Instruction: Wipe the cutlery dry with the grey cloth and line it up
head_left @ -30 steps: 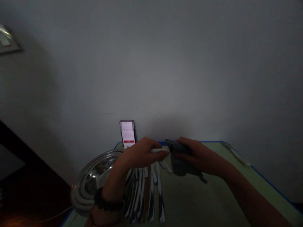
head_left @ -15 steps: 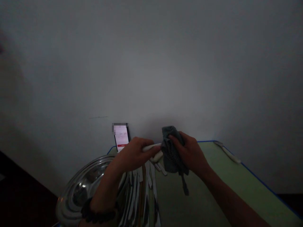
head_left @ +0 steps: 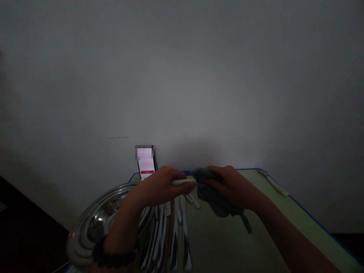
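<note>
Gripping a smooth white handle [head_left: 183,182] and rumpled, textured gray cloth [head_left: 217,197], both hands [head_left: 162,185] are closed.

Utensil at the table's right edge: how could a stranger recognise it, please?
Find the green table with blue edge. Along its right rim lies the utensil, grey head toward the wall. Unlike the cutlery beside the steel bowl, it lies alone.

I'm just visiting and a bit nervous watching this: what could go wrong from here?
The right hand grips a grey cloth around the end of the white-handled utensil; that end is hidden, so a sharp edge, if any, might nick fingers. The phone stands upright close to the left hand and could be knocked over.
</note>
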Available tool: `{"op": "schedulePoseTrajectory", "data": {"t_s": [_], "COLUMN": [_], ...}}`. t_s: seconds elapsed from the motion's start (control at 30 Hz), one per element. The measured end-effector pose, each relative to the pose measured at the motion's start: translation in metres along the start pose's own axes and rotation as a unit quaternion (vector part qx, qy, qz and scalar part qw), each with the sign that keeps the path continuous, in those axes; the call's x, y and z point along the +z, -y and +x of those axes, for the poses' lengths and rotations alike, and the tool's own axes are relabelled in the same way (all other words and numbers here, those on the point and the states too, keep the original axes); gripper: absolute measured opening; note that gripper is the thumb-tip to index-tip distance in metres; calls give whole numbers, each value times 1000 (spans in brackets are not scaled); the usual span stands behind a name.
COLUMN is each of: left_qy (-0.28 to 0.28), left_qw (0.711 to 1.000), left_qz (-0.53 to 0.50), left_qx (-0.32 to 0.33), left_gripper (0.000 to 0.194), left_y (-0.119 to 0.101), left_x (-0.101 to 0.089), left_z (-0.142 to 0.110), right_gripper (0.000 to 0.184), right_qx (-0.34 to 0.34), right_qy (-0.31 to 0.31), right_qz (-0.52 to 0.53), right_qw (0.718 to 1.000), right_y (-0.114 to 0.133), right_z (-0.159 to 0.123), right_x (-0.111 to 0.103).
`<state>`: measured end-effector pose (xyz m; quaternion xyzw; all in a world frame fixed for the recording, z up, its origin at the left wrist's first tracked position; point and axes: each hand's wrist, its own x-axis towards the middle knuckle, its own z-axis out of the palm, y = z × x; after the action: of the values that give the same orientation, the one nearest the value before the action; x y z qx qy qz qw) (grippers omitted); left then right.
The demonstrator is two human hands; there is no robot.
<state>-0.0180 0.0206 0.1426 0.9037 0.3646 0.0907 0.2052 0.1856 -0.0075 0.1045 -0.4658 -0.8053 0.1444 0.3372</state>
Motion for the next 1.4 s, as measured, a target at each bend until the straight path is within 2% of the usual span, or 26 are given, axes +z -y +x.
{"op": "schedulePoseTrajectory", "data": {"t_s": [0.1, 0.2, 0.27, 0.33, 0.4, 0.5, 0.77, 1.07, 1.13, 1.27, 1.33, 1.4], "left_qy": [-26, -71, -83, -82, -75, -64, -52, -60, -61, -82, -84, -75], "left_qw": [1000, 997, 996, 996, 995, 995, 997, 997, 997, 995, 995, 996], "left_qz": [-11, 12, 28, 42, 56, 72, 63, 57, 54, 53, 49, 46], "left_qx": [1, 3, -2, -19, -31, -24, -12, -2, -8, -2, 1, 0], "left_gripper": [47, 48, 47, 47, 47, 46, 41, 45, 46, 46, 46, 46], "left_y": [2, 0, -3, -5, -6, -9, -18, -13, -10, -7, -7, -9], "left_x": [1, 0, -2, -5, -7, -9, -9, -4, -5, -6, -7, -7], "left_z": [4, 4, 1, -5, -9, -12, -8, -3, -3, -2, -2, -3], "right_gripper": [18, 22, 23, 19, 14, 9, 11, 17, 19, 22, 23, 20], "right_qx": [32, 70, 64, 37, 12, 4, 12, 10, 16, 33, 30, 21], "right_qy": [-93, -184, -161, -87, -30, -2, -19, -36, -56, -137, -127, -87], "right_qz": [36, 111, 160, 175, 147, 82, 20, 8, 31, 126, 147, 129], "right_qw": [994, 974, 972, 980, 989, 997, 1000, 999, 998, 982, 981, 988], "right_y": [0, 0, 1, 2, 4, 8, 13, 8, 5, 1, 1, 2], "right_z": [3, 5, 4, 2, -1, -4, -6, -3, -1, 3, 4, 2], "right_x": [5, 9, 7, 3, -3, -9, -11, -4, -1, 5, 6, 4]}}
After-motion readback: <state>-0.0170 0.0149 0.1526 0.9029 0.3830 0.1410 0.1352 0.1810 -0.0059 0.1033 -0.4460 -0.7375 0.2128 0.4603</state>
